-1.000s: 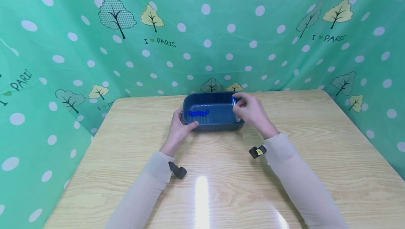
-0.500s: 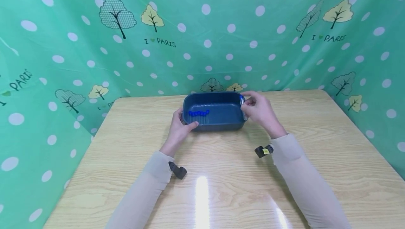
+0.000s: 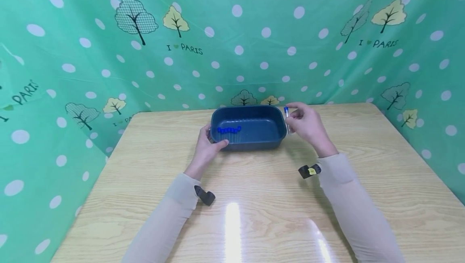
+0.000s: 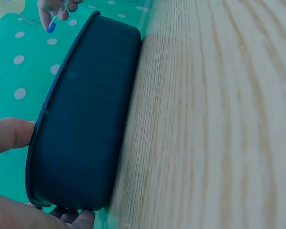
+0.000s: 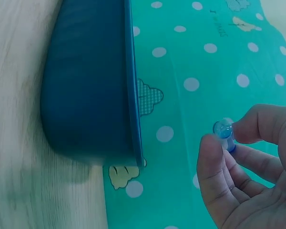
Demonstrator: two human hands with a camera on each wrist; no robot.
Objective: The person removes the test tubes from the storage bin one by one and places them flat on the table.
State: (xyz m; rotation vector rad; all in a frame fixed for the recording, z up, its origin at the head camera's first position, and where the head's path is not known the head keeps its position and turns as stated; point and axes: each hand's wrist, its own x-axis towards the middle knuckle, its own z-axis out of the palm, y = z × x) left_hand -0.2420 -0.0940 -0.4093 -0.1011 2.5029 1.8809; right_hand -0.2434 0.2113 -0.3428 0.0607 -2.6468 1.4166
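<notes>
A dark blue rectangular tub (image 3: pixel 254 146) stands at the far side of the table. My left hand (image 3: pixel 204 146) grips its left front corner, thumb over the rim and other fingers around the outside. Beyond the tub's right end, my right hand (image 3: pixel 306 123) pinches a slim clear tube with a blue cap (image 3: pixel 286 111) between thumb and fingers. The tube is held nearly upright, cap up. In the right wrist view its clear rounded end (image 5: pixel 224 129) faces the camera. Inside the tub, at the left, several blue caps (image 3: pixel 229 130) lie in a row, with faint clear tubes below them.
Light wood-grain table (image 3: pixel 254 186) extends on both sides and in front of the tub. A green dotted cloth (image 3: pixel 232 32) hangs right behind the table's far edge and along both sides. Each wrist carries a small black camera (image 3: pixel 205 195).
My right hand has moved to the right with the tube, from over the tub's right end to outside its rim. The left hand and the tub have stayed in place.
</notes>
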